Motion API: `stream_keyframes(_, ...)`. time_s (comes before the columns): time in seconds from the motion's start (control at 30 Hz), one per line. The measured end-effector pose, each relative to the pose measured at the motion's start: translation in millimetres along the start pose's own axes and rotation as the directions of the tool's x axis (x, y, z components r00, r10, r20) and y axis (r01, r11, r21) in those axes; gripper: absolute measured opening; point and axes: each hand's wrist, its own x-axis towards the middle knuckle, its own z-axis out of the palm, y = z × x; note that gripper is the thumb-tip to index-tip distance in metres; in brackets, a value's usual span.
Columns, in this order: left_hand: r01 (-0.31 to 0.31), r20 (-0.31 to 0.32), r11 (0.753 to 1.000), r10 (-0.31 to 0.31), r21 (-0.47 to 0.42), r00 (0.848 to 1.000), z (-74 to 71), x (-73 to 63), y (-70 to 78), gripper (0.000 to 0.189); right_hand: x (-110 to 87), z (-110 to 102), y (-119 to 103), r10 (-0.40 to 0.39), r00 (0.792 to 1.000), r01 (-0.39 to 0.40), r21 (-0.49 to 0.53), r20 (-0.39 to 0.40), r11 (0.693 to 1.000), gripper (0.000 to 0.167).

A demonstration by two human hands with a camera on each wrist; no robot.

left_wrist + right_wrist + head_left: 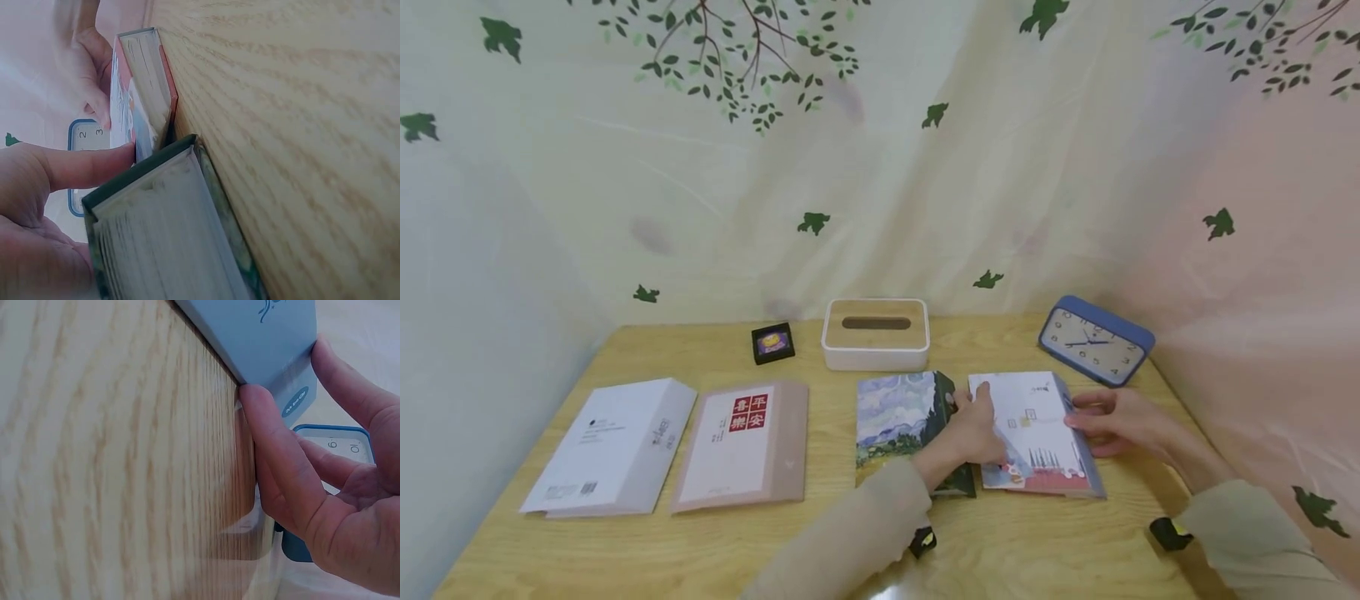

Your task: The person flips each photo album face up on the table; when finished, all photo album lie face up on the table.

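A white illustrated book with a blue-grey spine lies at the right. My right hand is at that spine, thumb on the upper edge and a fingertip at the lower edge by the table. My left hand reaches over the gap between this book and a landscape-painting book. In the left wrist view its straight thumb touches the white book's near side. The rest of that hand is beside the dark green edge of the painting book, with some fingers hidden.
Farther left lie a pink book with red squares and a thick white book. Along the back are a small black-framed item, a tissue box and a blue clock, close behind my right hand.
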Motion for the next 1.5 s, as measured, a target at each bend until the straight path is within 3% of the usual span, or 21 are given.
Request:
stream_keyframes(0.3,0.032,0.022,0.999,-0.031,-0.025,0.999,1.3,0.7,3.5,0.105,-0.5,-4.6,3.7,-0.023,0.999,0.02,0.071,0.047,0.997,0.084)
stream_keyframes(0.53,-0.008,0.033,0.999,0.01,-0.048,0.999,1.7,-0.4,0.7,0.099,0.0,-6.0,8.4,-0.011,0.998,0.0,0.16,0.069,0.987,0.085)
stream_keyframes(0.9,-0.061,0.041,0.994,0.065,-0.088,0.997,8.6,-0.2,-3.8,0.098,-2.9,-13.8,8.3,-0.017,0.974,-0.05,0.291,0.225,0.956,0.08)
stream_keyframes(1.0,-0.063,0.038,0.993,0.067,-0.099,0.997,9.6,-0.3,-1.5,0.095,-2.8,-16.3,9.8,-0.005,0.972,-0.079,0.347,0.235,0.935,0.081)
stream_keyframes(1.27,-0.065,0.037,0.992,0.069,-0.107,0.997,14.8,-4.2,-0.2,0.091,-5.8,-14.1,23.2,-0.061,0.966,-0.045,0.395,0.252,0.918,0.079)
stream_keyframes(1.5,-0.053,0.054,0.992,0.06,-0.116,0.997,14.1,-4.0,1.9,0.09,-6.5,-17.1,19.8,-0.097,0.959,-0.026,0.421,0.267,0.907,0.076)
